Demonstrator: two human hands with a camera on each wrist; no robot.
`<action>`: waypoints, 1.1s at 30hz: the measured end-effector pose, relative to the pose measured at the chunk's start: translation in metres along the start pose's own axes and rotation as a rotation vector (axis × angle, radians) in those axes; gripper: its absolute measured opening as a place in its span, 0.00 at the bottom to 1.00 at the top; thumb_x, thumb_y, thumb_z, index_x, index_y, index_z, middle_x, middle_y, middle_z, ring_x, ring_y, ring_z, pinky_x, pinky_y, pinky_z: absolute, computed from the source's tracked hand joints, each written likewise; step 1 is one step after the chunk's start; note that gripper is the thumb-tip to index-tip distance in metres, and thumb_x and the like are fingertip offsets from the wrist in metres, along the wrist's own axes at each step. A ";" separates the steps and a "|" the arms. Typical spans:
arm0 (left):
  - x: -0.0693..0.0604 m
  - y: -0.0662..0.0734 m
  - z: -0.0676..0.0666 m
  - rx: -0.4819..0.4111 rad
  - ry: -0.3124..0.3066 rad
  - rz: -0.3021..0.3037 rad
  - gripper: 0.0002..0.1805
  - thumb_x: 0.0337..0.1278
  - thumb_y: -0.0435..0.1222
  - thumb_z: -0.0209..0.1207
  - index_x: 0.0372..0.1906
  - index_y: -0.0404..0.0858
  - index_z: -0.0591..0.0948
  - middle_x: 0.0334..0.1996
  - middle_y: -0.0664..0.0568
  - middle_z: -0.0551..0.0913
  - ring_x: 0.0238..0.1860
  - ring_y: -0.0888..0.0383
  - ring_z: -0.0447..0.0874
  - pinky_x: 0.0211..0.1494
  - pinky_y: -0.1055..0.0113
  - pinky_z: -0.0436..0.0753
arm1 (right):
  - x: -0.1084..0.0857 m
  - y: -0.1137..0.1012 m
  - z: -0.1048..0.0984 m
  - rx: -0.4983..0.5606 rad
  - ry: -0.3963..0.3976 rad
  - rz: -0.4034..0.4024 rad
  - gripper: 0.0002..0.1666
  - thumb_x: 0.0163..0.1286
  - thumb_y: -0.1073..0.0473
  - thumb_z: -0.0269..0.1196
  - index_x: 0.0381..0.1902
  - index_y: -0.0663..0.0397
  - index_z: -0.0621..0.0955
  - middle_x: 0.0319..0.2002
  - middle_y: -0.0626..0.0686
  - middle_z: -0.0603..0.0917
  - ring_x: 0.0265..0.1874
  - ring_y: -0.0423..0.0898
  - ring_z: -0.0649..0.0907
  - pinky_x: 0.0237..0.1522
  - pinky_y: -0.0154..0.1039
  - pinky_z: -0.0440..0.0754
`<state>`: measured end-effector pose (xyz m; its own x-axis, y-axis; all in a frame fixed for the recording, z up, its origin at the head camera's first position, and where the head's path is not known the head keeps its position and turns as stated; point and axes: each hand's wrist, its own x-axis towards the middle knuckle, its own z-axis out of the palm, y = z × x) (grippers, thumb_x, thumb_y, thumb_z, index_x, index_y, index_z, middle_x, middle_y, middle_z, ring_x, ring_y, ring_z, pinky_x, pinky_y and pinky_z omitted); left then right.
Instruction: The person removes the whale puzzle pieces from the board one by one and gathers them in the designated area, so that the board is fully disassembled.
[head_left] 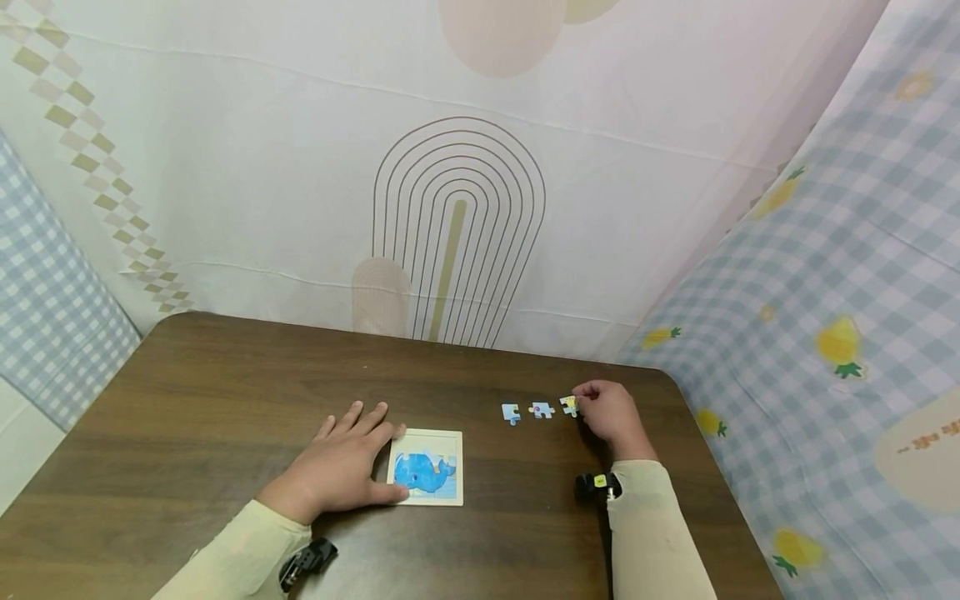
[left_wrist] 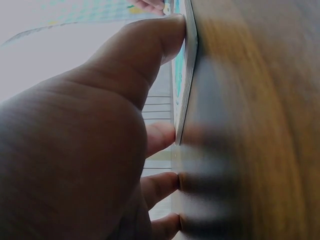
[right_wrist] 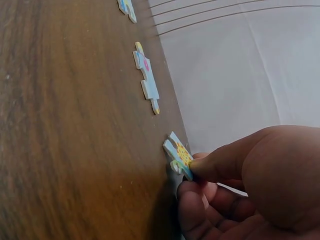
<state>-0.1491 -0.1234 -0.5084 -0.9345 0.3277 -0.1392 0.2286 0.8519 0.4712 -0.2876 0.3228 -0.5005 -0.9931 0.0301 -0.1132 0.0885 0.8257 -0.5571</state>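
Now, your right grip (head_left: 611, 412) pinches a puzzle piece (head_left: 568, 405) by its edge, right of centre: may slip. Your left grip (head_left: 337, 464), splayed, could jog the tray (head_left: 460, 467).

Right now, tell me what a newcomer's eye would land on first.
Probably the blue whale, in a pale frame on the brown table, with the left hand touching the frame's left side. Next, farther back to the right, the right hand pinching a yellow-patterned piece beside two other pieces. Behind the table, nested arches on the white cloth.
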 end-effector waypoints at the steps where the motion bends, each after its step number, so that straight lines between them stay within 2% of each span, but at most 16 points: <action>1: 0.000 0.000 0.000 -0.002 -0.001 0.002 0.54 0.58 0.70 0.75 0.84 0.50 0.75 0.91 0.40 0.60 0.91 0.27 0.49 0.86 0.19 0.53 | 0.000 0.000 0.000 -0.001 -0.002 0.001 0.15 0.85 0.59 0.60 0.56 0.58 0.91 0.51 0.59 0.93 0.46 0.53 0.89 0.48 0.53 0.88; 12: 0.000 0.001 -0.001 -0.004 -0.009 0.003 0.54 0.58 0.71 0.75 0.85 0.50 0.75 0.91 0.39 0.60 0.91 0.26 0.49 0.86 0.19 0.53 | 0.002 -0.002 0.002 -0.078 -0.011 -0.018 0.16 0.85 0.59 0.59 0.56 0.58 0.91 0.54 0.61 0.93 0.47 0.56 0.89 0.52 0.58 0.87; 19: -0.001 0.002 -0.001 0.000 -0.010 0.010 0.55 0.58 0.72 0.74 0.85 0.50 0.75 0.91 0.39 0.60 0.91 0.26 0.50 0.86 0.19 0.53 | 0.001 -0.005 0.002 -0.105 -0.011 -0.014 0.17 0.85 0.59 0.59 0.56 0.60 0.91 0.54 0.61 0.93 0.45 0.55 0.88 0.49 0.54 0.87; 33: -0.001 0.003 -0.002 -0.002 -0.012 0.010 0.55 0.58 0.72 0.74 0.85 0.50 0.74 0.91 0.39 0.60 0.91 0.26 0.50 0.86 0.19 0.54 | 0.002 -0.006 0.004 -0.127 -0.005 -0.019 0.16 0.85 0.58 0.59 0.55 0.60 0.90 0.52 0.60 0.93 0.43 0.53 0.88 0.47 0.54 0.87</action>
<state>-0.1484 -0.1220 -0.5056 -0.9287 0.3415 -0.1450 0.2376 0.8475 0.4746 -0.2898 0.3156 -0.5002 -0.9940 0.0113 -0.1085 0.0593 0.8906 -0.4510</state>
